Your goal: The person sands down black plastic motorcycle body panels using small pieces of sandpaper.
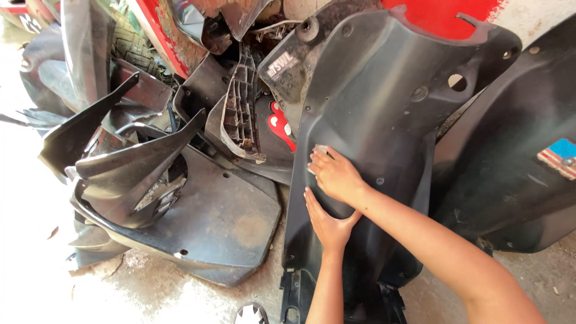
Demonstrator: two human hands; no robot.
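Observation:
A tall dark grey plastic scooter body panel (384,102) stands upright in front of me, leaning against other parts. My right hand (336,176) presses a small pale pad or cloth (318,152) against the panel's left edge, fingers closed over it. Just below, my left hand (327,223) lies flat on the panel with its fingers together, holding nothing.
A heap of black scooter fairings (180,198) lies to the left on the concrete floor. Another black panel with a coloured sticker (528,174) leans at the right. A ribbed grille piece (243,114) and red parts (444,15) stand behind. A sandal tip (251,314) shows at the bottom.

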